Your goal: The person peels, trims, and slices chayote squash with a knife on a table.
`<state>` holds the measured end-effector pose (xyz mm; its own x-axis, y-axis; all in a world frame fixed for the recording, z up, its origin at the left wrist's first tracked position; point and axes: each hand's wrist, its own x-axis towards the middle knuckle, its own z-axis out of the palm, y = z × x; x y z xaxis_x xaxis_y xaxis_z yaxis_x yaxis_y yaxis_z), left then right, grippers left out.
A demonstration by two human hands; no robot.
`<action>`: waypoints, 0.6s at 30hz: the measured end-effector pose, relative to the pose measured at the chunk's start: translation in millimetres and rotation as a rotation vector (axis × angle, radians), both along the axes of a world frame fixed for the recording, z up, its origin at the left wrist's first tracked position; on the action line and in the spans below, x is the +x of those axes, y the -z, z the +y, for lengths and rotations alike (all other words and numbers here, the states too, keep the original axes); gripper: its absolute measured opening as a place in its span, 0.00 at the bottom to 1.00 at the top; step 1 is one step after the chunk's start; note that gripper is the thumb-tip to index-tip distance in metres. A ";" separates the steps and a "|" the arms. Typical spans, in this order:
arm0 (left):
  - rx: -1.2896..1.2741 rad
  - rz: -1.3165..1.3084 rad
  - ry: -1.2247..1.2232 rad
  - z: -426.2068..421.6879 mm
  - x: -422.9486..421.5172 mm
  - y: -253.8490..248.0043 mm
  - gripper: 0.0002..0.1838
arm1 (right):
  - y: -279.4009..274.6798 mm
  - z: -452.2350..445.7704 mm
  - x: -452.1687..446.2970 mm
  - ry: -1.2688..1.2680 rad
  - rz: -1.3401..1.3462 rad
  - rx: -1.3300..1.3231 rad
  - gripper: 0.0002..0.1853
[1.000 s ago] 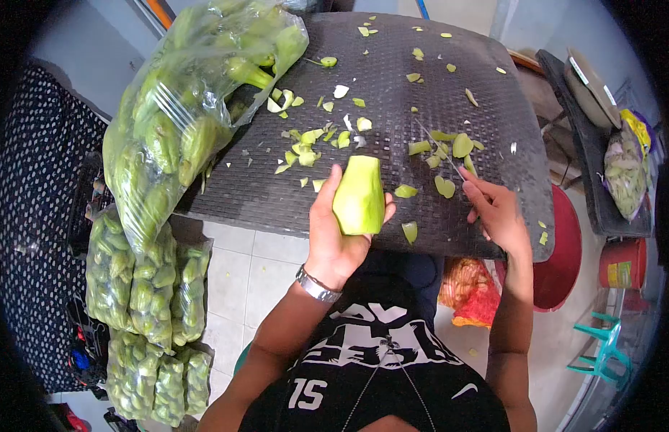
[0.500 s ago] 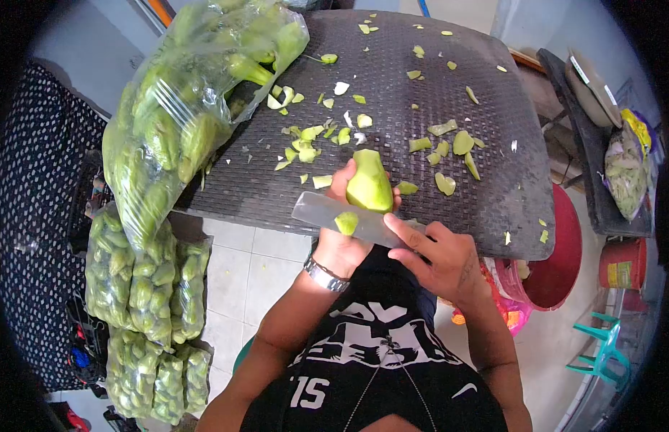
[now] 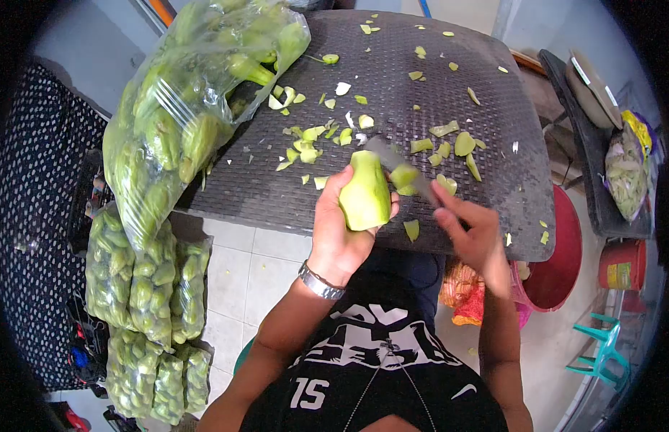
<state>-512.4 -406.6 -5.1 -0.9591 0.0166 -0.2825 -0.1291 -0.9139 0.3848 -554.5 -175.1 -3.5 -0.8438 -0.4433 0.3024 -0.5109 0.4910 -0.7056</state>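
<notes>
My left hand is closed around a pale green, pear-shaped chayote, which looks peeled over the side I see. In my right hand is a knife, its wide blade slightly blurred and angled up along the chayote's right side. A slice of green peel shows against the blade. Below the blade, another piece of peel lies near the edge of the dark woven-pattern table. More peel scraps are scattered beyond both hands.
A large clear bag of green chayotes leans over the table's left side. Smaller filled bags are stacked on the floor below it. A red tub stands under the right edge, with a side shelf and a teal stool farther right.
The knife has swung from across my left wrist to the chayote's right side, its tip now pointing up and away. My right hand moved up and right. The chayote dropped slightly toward me.
</notes>
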 end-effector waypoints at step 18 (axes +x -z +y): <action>0.024 0.063 0.087 4.8 -4.9 15.1 0.25 | -13.9 -18.7 28.2 -0.178 0.183 0.145 0.29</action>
